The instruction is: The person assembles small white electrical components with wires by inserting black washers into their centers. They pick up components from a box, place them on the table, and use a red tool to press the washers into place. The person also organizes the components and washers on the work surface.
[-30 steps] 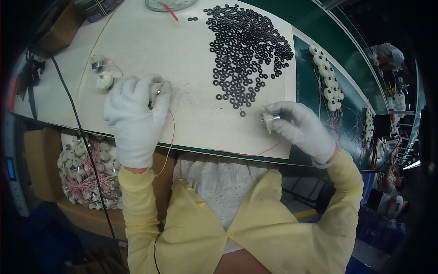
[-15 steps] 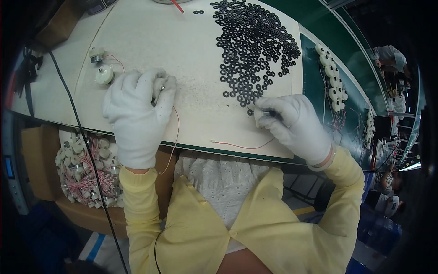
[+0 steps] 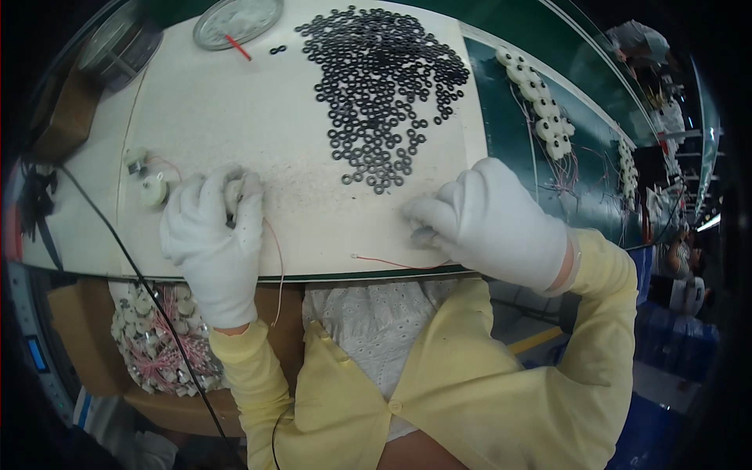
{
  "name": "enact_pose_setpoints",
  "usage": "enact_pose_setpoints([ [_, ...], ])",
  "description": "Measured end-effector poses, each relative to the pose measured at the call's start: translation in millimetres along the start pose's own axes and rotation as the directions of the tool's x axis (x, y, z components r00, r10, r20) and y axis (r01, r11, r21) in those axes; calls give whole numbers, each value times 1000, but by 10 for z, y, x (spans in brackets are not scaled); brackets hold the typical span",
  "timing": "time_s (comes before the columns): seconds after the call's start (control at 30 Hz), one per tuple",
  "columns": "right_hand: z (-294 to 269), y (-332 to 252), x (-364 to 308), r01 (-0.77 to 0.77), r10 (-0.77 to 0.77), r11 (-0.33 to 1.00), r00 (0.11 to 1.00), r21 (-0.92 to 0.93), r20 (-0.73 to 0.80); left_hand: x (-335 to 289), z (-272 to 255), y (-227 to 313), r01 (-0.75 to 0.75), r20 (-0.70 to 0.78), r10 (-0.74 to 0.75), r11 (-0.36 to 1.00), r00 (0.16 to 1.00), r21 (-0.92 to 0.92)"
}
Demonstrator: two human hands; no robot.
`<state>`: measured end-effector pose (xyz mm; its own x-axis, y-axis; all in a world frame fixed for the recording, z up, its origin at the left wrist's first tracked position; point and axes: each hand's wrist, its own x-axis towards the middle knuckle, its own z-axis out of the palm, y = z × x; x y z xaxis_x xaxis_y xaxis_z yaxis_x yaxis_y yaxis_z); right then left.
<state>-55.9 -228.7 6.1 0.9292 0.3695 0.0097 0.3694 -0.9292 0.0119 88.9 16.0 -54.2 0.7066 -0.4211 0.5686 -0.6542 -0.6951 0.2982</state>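
Note:
Both hands wear white gloves. My left hand (image 3: 215, 235) is closed around a small white round part (image 3: 233, 190) with a thin red wire (image 3: 276, 258) hanging from it over the table's front edge. My right hand (image 3: 489, 219) rests on the white table (image 3: 258, 117), its fingertips pinching a small grey piece (image 3: 424, 233) from which a red wire (image 3: 392, 263) trails left. Just beyond the right hand lies a large heap of black rings (image 3: 384, 78).
Two small white parts (image 3: 149, 184) lie left of my left hand. A round metal dish (image 3: 237, 19) with a red stick sits at the back. White wired parts (image 3: 540, 102) line a green conveyor at right. A box of wired parts (image 3: 157, 345) stands below the table. A black cable (image 3: 141, 282) crosses the left.
My right hand has slid left along the front edge, away from the ring heap's tip, and a red wire now trails from its fingertips. The left hand has stayed in place.

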Motion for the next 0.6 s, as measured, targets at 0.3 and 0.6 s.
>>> enact_pose_setpoints([
  [0.3,-23,19,-151,-80,78,995,996,67,32,11,21,19,-59,-6,59,997,998,51],
  [0.6,162,362,-610,-347,326,915,936,-207,-132,-18,58,-22,-63,-24,65,996,998,61],
])
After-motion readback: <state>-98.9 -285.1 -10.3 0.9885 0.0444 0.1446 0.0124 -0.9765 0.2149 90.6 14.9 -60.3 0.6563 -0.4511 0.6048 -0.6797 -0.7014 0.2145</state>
